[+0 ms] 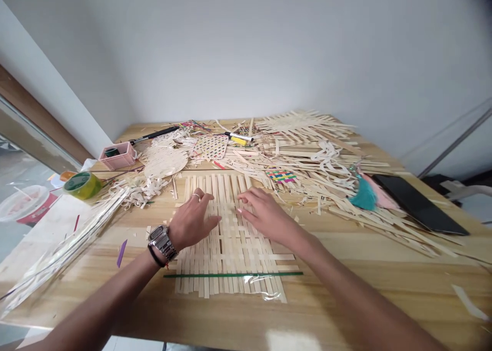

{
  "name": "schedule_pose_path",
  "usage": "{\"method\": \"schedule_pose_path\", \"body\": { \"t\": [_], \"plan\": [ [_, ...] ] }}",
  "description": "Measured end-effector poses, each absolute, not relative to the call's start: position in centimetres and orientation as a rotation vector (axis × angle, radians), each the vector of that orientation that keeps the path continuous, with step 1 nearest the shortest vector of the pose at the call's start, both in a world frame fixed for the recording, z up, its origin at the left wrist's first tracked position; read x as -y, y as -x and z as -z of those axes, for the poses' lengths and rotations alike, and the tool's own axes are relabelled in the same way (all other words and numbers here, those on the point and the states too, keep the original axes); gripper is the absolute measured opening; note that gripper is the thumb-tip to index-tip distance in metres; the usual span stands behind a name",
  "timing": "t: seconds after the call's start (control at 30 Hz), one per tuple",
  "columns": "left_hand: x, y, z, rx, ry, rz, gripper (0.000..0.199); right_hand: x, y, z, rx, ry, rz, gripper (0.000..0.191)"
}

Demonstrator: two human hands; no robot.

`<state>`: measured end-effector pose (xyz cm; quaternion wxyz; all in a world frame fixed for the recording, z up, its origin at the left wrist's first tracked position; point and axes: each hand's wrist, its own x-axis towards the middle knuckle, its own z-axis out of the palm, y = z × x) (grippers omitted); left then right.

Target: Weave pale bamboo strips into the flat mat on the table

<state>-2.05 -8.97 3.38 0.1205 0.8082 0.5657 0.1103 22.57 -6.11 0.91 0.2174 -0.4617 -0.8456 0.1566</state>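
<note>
A partly woven mat of pale flat strips point(230, 243) lies on the wooden table in front of me. Near its lower end a thin green strip point(230, 274) runs across it, with shiny clear tape by its right half. My left hand point(194, 218), with a ring and a wrist watch point(162, 242), rests over the mat's left side, fingers apart and thumb pointing right. Over the right side is my right hand point(261, 210), its fingers spread a little and nothing visible between them. Between the two hands the upright strips show.
Loose pale strips point(300, 161) are heaped across the back. A black phone point(418, 202) and teal tassel point(363, 193) lie right. At left are a pink box point(118, 155), yellow-green tape roll point(82, 185), purple piece point(122, 253) and long strips point(80, 241).
</note>
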Motion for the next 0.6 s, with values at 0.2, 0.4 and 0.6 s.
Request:
{"method": "schedule_pose_path", "body": {
  "t": [0.2, 0.4, 0.6],
  "plan": [
    [9.4, 0.7, -2.1, -1.747, -2.317, -0.335, 0.033, 7.2, -20.5, -0.3, 2.349, 1.349, -0.379, 0.023],
    [9.4, 0.9, -1.1, -1.722, -2.404, -0.415, 0.025, 7.3, -20.5, 0.6, 2.306, 1.345, -0.357, 0.013],
    [9.3, 0.8, -0.5, -1.732, -2.438, -0.476, 0.021, 7.2, -20.1, 1.5, 2.244, 1.345, -0.330, 0.011]
  ]
}}
